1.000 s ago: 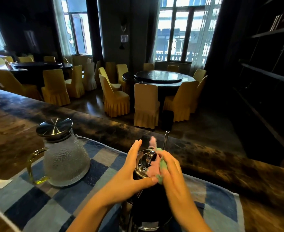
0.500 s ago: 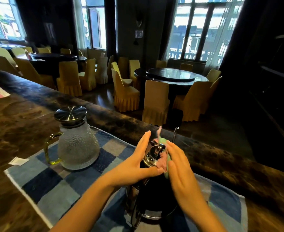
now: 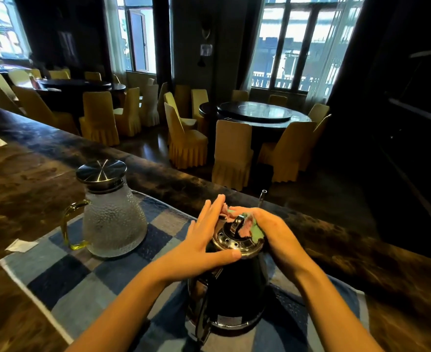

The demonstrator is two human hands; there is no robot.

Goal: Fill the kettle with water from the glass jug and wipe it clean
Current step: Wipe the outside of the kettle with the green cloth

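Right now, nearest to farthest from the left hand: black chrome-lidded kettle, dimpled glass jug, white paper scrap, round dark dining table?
1. Black kettle: the left hand touches it.
2. Glass jug: left, on the checked mat.
3. Paper scrap: farther left, on the counter.
4. Dining table: across the room, beyond the counter.

We read no text: the label (image 3: 228, 320) on the kettle (image 3: 237, 283) and the wall sign (image 3: 206, 49) are too blurred.

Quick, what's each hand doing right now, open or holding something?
Left hand: open, straight fingers and thumb resting against the kettle.
Right hand: curled round a cloth, pressing it on the kettle's top.
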